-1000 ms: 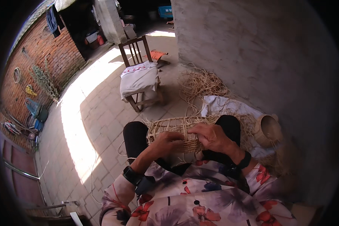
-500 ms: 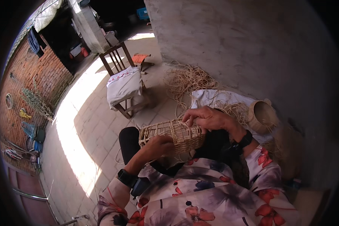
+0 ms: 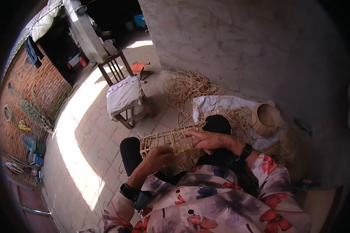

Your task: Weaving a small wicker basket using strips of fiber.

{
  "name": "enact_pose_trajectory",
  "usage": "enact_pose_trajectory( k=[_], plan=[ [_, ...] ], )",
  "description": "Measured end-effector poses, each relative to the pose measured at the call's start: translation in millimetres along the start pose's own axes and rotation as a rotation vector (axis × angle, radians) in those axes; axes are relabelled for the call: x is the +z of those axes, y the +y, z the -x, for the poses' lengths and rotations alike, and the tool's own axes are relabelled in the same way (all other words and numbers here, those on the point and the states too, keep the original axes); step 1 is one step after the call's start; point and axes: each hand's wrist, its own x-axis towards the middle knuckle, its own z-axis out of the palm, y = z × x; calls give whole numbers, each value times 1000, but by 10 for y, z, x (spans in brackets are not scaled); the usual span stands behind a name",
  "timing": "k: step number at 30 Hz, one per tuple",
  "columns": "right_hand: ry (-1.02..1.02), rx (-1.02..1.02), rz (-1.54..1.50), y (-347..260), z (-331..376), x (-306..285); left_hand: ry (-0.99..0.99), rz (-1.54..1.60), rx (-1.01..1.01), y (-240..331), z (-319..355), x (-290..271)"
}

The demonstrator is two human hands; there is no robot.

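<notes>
Between my knees (image 3: 130, 153), dressed in black, lies a woven straw basket (image 3: 179, 143), its loose mesh facing up. My left hand (image 3: 156, 158) rests on the near side, toward the left end, with its fingers (image 3: 165, 151) curled in against the weave; their tips are hidden, so I cannot tell whether they pinch a strand. My right hand (image 3: 210, 140) comes over the right end, the forefinger stretched along the top and the others bent below; I cannot tell whether anything is pinched there either. Each wrist wears a dark band (image 3: 245, 151).

Ahead and to the right, a tangle of straw cord (image 3: 190, 87) sits on the floor (image 3: 93, 136) by the grey wall (image 3: 221, 42). Beside it is a white cloth (image 3: 214, 103) with more strands over it, and a round tub (image 3: 259, 119) tipped toward me. Ahead and leftward stands a wooden chair (image 3: 124, 64), its seat covered in pale fabric (image 3: 124, 99).
</notes>
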Motion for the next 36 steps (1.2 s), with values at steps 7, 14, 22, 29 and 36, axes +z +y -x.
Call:
enact_pose_trajectory(
  k=[7,14,22,29,36],
  plan=[
    [162,-93,-278,60,27,179,3,89,-153,-40,22,-98],
    [478,-364,536,-102,-36,301,-37,-28,-51,-19,-9,-145],
    [395,-235,133,-77,66,224,125,-192,9,121,220,-22],
    [630,-58,-239,376,188,30,501,-645,150,104,411,94],
    [518,-213,-43,520,84,220,561,-582,36,122,430,126]
  ],
)
